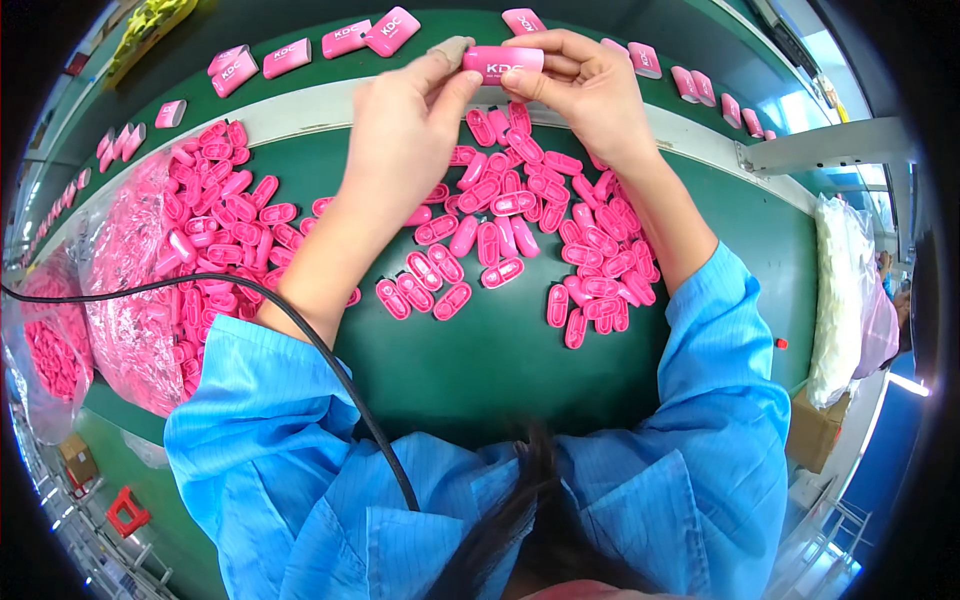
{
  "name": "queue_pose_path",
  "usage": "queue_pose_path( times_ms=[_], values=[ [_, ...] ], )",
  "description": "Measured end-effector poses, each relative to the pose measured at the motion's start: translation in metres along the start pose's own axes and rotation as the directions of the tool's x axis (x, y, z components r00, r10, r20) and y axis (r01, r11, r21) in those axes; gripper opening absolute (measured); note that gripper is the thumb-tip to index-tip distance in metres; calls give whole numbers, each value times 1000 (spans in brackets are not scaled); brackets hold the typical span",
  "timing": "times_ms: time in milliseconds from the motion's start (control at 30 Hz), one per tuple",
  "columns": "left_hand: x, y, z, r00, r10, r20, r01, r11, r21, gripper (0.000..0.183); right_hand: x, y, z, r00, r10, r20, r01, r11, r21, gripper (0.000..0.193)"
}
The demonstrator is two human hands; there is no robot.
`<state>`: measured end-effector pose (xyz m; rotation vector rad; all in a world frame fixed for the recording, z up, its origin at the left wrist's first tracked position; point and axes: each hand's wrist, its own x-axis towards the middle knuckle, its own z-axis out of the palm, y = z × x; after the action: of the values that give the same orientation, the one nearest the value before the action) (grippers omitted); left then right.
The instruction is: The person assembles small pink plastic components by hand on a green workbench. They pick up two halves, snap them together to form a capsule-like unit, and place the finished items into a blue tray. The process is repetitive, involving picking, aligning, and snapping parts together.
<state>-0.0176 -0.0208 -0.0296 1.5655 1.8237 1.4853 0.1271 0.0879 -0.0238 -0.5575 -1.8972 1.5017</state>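
Both of my hands are raised at the far side of the green table, gripping one pink printed casing (490, 63). My left hand (405, 120) pinches its left end between thumb and fingers. At its right end, my right hand (602, 100) has the thumb on the front and the fingers curled behind. Below my hands lies a loose spread of small pink oval caps (513, 202), many with their hollow side up. More of these oval caps (218, 205) are heaped by my left forearm, spilling from a clear plastic bag (125, 290).
Beyond a pale rail (300, 117), similar pink casings (288, 58) stand in a row on a green belt. A black cable (150, 288) crosses my left forearm. At right are a metal bracket (830, 146), a white bag (838, 290) and a small red piece (781, 343).
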Motion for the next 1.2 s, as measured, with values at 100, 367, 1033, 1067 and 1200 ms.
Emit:
queue_pose_path(
  times_ms=[100, 367, 1033, 1067, 1200],
  values=[
    [-5, 11, 3, 989, 137, -63, -122, 972, 200, 31, 0, -4, 3, 999, -15, -31, 13, 998, -61, 30],
    [5, -6, 2, 996, 90, 25, -93, 937, 337, 35, 29, -1, 6, 1000, 10, 11, -7, 969, -245, 39],
    [3, -2, 1, 983, -125, 134, 131, 991, -39, 35, 31, -25, -15, 986, 156, -61, -167, 914, -371, 27],
    [6, -3, 0, 960, -208, 185, 236, 961, -145, 36, 23, -21, -19, 985, 173, -22, -172, 941, -291, 33],
    [6, -8, 2, 963, -204, 179, 269, 793, -547, 35, -1, -9, -6, 978, 207, -12, -207, 978, -18, 39]
  ],
)
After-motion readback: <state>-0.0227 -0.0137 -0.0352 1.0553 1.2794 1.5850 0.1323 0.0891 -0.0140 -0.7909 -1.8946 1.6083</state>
